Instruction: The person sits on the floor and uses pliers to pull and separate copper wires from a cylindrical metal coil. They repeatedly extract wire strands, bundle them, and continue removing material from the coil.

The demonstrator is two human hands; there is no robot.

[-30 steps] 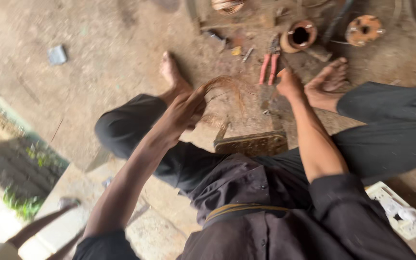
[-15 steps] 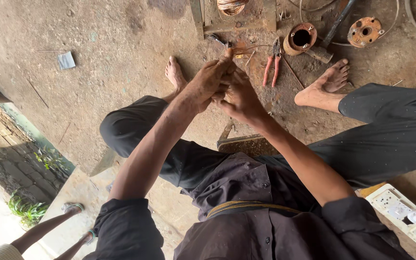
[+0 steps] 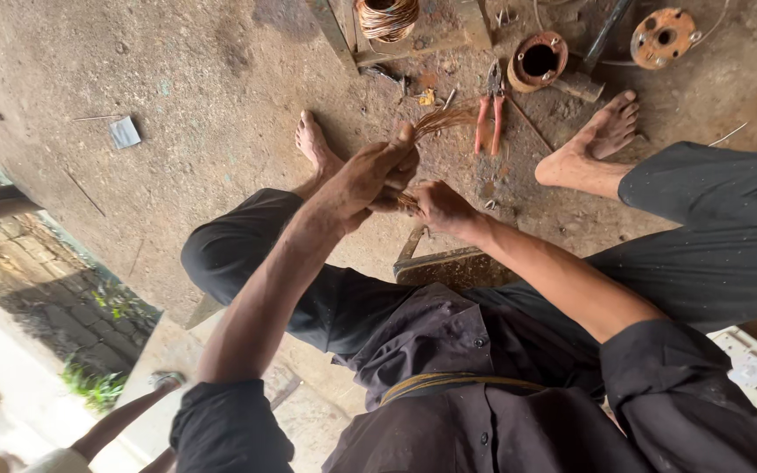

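Head view: thin bundle of coppery wire strands (image 3: 438, 121) gripped in left hand (image 3: 377, 171), fanning toward red-handled pliers (image 3: 488, 118); right hand (image 3: 442, 208) pinching its lower end.

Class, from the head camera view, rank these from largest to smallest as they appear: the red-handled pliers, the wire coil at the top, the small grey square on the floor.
1. wire coil, cut off by the frame's top edge
2. red-handled pliers, close to the coil, so unsure
3. small grey square
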